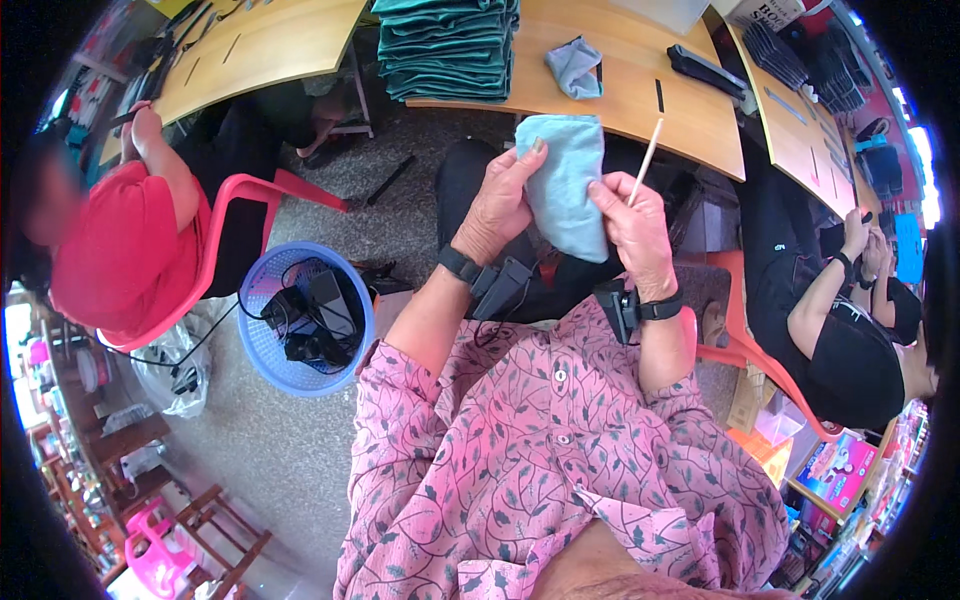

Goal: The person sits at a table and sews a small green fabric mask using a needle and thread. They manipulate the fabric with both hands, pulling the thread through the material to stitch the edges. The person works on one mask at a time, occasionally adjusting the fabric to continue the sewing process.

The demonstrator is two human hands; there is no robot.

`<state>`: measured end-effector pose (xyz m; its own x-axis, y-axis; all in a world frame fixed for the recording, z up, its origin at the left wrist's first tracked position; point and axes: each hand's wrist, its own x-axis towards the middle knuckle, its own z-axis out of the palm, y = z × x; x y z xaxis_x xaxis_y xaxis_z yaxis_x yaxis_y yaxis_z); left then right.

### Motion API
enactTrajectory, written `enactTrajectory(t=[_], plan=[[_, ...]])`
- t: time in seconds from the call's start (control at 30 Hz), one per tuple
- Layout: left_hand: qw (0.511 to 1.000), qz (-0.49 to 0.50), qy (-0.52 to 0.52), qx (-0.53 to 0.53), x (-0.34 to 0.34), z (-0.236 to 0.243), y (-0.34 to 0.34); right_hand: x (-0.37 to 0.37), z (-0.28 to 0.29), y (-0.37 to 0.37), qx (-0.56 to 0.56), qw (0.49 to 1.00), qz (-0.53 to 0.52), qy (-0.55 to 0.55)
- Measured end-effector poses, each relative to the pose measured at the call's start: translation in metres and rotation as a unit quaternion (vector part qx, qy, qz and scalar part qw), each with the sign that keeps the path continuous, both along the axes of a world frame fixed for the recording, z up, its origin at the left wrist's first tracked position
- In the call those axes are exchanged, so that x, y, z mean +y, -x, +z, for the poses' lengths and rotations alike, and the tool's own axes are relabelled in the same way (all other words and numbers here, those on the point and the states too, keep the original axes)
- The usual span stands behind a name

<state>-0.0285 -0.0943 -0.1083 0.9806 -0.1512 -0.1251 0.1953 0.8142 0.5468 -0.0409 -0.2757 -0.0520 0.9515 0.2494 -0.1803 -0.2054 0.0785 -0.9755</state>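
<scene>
I hold a pale blue-green cloth piece (566,185) upright above my lap, in both hands. My left hand (500,200) pinches its left side, thumb on top near the upper corner. My right hand (630,230) grips the right edge with the thumb and also holds a thin pale wooden stick (651,145), which points up and forward. Just beyond, on the wooden table (650,130), lie a crumpled grey-blue cloth (572,68) and, to its left, a tall stack of dark teal cloth pieces (445,50). A black elongated object (700,70) lies toward the table's right end.
To my left, a person in red (130,240) sits on a pink chair beside a blue basket (255,355) of black devices and cables. To my right, people in black (840,350) work at another table (805,150). A pink plastic object (155,550) stands at lower left.
</scene>
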Motion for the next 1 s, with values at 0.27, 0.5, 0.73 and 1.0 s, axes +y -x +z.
enactTrajectory(t=[0.27, 0.5, 0.73, 1.0], plan=[[0.998, 0.018, -0.043, -0.041, 0.000, 0.003, 0.000, -0.023, -0.022, -0.019, -0.024, 0.997, -0.068, 0.034], [0.942, 0.085, -0.307, -0.107, -0.014, 0.011, 0.008, -0.001, -0.016, -0.008, -0.206, 0.954, -0.161, 0.144], [0.940, 0.002, -0.310, -0.142, -0.019, 0.021, 0.017, 0.002, -0.029, -0.006, -0.144, 0.981, -0.090, 0.090], [0.967, -0.051, -0.236, -0.083, -0.016, 0.015, 0.015, -0.006, -0.027, -0.007, -0.035, 0.996, -0.074, -0.045]])
